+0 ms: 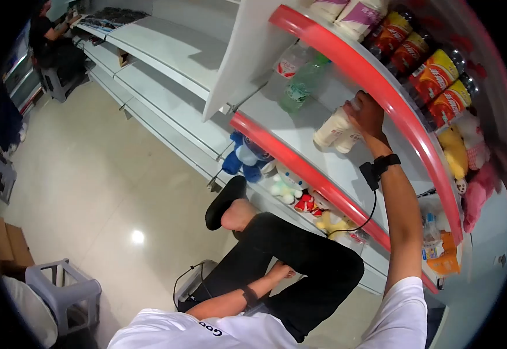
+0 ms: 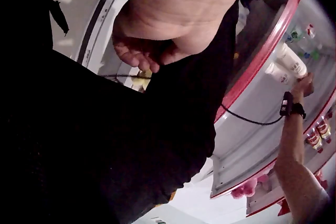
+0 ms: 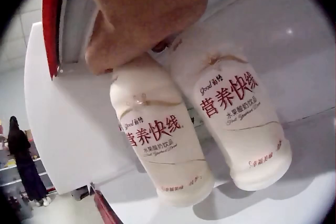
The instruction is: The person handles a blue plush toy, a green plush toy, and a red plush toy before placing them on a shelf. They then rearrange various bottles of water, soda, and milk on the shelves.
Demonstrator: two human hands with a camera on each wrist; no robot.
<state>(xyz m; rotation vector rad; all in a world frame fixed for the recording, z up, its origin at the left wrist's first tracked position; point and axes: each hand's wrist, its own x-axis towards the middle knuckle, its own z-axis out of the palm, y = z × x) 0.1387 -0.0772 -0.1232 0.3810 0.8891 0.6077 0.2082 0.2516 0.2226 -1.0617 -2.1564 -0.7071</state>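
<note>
My right hand (image 1: 367,116) grips two white yogurt drink bottles by their tops, inside the red-edged shelf unit. In the right wrist view one bottle (image 3: 165,142) stands tilted below the thumb side of the hand (image 3: 149,14). The other bottle (image 3: 244,121) slants beside it, their bases close over the white shelf and their caps hidden by the hand. Behind them on the same shelf are a green plastic bottle (image 1: 303,87) and a clear bottle with a red label (image 1: 291,61). My left hand (image 1: 279,272) lies idle by my lap, its fingers loosely curled and holding nothing.
Red shelf edges (image 1: 323,180) run below and above the right arm. Dark drink bottles (image 1: 433,72) fill the upper shelf; plush toys (image 1: 244,157) sit underneath. A grey stool (image 1: 64,291) stands at left, and a person (image 1: 52,38) sits far back.
</note>
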